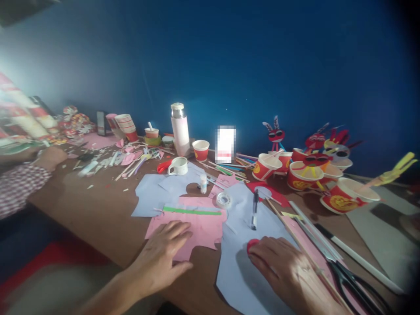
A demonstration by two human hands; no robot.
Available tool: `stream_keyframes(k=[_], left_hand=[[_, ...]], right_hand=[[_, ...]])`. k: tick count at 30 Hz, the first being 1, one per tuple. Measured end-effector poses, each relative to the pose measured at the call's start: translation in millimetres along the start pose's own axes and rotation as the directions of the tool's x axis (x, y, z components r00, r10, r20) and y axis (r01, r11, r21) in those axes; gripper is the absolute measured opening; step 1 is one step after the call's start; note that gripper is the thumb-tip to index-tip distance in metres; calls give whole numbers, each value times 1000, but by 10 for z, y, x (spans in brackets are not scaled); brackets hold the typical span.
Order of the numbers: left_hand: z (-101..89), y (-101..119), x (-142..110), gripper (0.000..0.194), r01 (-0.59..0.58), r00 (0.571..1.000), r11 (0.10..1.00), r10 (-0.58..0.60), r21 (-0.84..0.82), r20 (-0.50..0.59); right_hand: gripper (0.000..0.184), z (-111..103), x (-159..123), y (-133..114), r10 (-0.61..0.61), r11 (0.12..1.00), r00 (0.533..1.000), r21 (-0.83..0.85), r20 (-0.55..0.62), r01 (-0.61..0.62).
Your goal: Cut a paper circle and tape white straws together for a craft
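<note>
My left hand (166,249) is open, palm down over a cut sheet of pink paper (200,232), with its thumb apart from the fingers. Across that sheet lies a narrow green strip (192,211). Over the light blue paper (236,271), my right hand (282,267) is closed, its fingertips on a small red round piece (252,244) that they partly hide. Beyond the hands are a roll of clear tape (223,200), a black-and-clear pen (255,210) and a small white glue bottle (203,183). Black-handled scissors (341,271) lie right of my right hand.
A white mug (178,166), a thermos (180,131) and a red paper cup (201,151) stand farther back. Paper-cup figures (305,175) crowd the right side. Paper scraps and sticks (131,162) litter the left, near another person's checked sleeve (22,188).
</note>
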State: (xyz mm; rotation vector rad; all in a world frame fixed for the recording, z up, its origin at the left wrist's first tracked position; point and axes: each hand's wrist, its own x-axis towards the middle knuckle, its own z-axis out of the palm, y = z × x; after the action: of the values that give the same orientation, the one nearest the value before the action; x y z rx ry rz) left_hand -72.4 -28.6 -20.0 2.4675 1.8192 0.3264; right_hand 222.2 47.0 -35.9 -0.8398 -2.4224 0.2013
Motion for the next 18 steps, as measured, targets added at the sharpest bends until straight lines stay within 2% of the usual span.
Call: stream_keyframes(k=[4,9,15,18], left_hand=[[-1,-23,-21,40,7,1000,1000,-7,-8,-6],[69,-21,-25,16,-27,986,999,20,-41,-168],[255,-221,-36,15,-107,924,993,79,-54,-373],[345,-363,-59,19,-179,876,981,126,-72,-465]], right_hand=[[17,13,2,-1,-44,999,999,-13,5,44],[16,-38,39,-46,-20,999,996,-24,85,23],[22,-130,194,-209,-51,995,991,-81,125,61],[22,-128,249,-269,-27,990,985,-129,169,49]])
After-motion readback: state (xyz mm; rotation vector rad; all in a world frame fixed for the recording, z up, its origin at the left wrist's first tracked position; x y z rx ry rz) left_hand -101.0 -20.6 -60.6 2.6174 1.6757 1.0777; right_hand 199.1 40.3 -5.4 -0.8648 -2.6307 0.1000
